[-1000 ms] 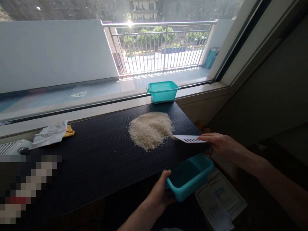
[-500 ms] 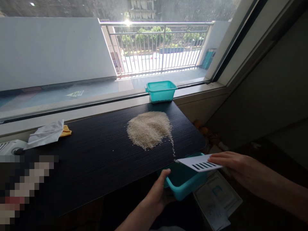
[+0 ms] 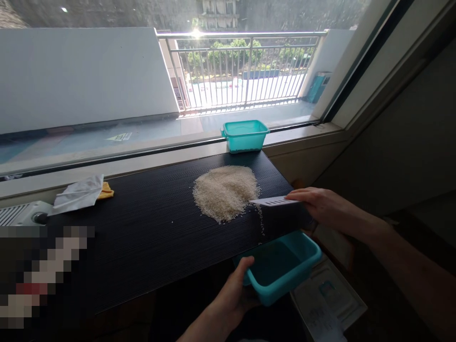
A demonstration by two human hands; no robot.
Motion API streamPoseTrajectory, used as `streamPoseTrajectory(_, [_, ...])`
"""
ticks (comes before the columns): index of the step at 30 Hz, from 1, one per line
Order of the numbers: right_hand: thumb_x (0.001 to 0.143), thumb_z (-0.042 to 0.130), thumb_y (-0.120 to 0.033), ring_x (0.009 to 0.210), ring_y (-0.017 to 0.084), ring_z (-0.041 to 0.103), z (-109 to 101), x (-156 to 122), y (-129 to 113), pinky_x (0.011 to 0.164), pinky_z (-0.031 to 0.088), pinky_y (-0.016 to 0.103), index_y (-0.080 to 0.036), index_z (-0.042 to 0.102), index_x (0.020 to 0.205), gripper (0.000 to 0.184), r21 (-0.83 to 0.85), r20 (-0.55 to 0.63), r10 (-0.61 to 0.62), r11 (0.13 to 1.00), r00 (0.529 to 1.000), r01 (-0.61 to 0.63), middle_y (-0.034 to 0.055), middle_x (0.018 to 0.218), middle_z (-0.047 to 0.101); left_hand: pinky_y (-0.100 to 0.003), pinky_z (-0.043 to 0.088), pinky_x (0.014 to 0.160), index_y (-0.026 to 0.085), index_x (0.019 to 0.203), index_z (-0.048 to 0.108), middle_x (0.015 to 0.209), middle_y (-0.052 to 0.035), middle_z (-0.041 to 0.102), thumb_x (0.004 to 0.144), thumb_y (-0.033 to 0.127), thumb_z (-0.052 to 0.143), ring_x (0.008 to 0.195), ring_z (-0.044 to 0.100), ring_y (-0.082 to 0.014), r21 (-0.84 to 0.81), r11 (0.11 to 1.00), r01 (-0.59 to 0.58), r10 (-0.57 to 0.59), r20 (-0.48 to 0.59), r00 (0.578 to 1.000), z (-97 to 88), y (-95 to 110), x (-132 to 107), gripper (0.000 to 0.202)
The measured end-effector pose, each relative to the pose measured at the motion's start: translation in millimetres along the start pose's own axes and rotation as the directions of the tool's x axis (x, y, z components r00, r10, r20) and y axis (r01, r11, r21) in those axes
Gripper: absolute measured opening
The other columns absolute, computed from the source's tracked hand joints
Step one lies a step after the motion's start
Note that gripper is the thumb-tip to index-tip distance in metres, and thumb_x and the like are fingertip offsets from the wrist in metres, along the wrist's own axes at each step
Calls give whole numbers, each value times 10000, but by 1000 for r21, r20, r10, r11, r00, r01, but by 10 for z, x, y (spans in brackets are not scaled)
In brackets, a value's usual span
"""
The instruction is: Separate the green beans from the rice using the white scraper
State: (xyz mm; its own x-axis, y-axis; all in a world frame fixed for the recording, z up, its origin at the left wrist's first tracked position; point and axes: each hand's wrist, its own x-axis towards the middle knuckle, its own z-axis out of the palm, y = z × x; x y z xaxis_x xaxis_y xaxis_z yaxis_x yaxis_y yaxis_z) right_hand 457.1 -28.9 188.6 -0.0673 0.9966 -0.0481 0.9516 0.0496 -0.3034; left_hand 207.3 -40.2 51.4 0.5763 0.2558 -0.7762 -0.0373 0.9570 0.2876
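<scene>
A heap of white rice point(image 3: 225, 191) lies on the black ribbed table point(image 3: 149, 237). My right hand point(image 3: 320, 205) grips a flat white slotted scraper point(image 3: 274, 201), whose tip touches the heap's right edge. A thin trail of grains point(image 3: 261, 223) runs from there toward the table's front edge. Below that edge, my left hand point(image 3: 235, 289) holds a teal plastic tub point(image 3: 281, 266) by its near rim, its mouth facing up.
A second teal tub point(image 3: 244, 135) stands on the window sill behind the rice. A crumpled white tissue point(image 3: 80, 194) over a yellow cloth lies at the table's left. A white lidded container point(image 3: 329, 299) sits on the floor under the held tub.
My right hand swept the scraper from the heap down to the tub, leaving a trail of grains, then returned it to the heap's right edge. The tub stayed under the table edge.
</scene>
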Motion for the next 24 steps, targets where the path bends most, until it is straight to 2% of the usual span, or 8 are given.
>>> streamPoseTrajectory(6, [802,423,-135,926,198,657,94,-67,25,772,510,246,-257,712,984,363,-16,-10,31,999,999,-31,3,1049,700,-393,527,742,142,1156,518,1009,-122,659,783,472,559,832,650,-250,3,1000,5,-5,-38,999,24,21,-21,500])
streamPoseTrajectory(9, [795,433,-124,944,203,651,127,-228,-1,789,519,272,-246,689,1061,389,-20,4,22,1000,1000,-22,25,1082,688,-391,532,736,146,1139,535,998,-111,667,777,465,571,817,651,-242,-2,1000,2,-2,-43,999,28,10,3,484])
streamPoseTrajectory(14, [866,403,-178,939,205,653,168,-569,-123,776,534,283,-218,678,1092,358,48,13,-10,999,1000,9,70,1091,680,-392,535,733,150,1115,563,992,-104,675,785,468,558,818,649,-233,-14,1000,10,-11,-24,1000,29,-17,54,458])
streamPoseTrajectory(19, [804,406,-97,921,211,665,170,-847,-205,761,551,295,-228,703,1050,408,60,7,-18,998,1000,18,70,1065,696,-407,535,736,152,1091,571,948,-98,686,781,468,564,797,654,-234,-15,1000,13,-13,-39,999,27,-18,70,442])
streamPoseTrajectory(24, [795,408,-79,934,211,660,76,-792,-262,769,553,302,-240,693,1068,426,80,-1,-37,996,999,37,67,1090,685,-407,537,753,156,1089,578,974,-96,683,774,471,572,827,655,-235,-8,1000,15,-16,-36,999,16,-23,71,446])
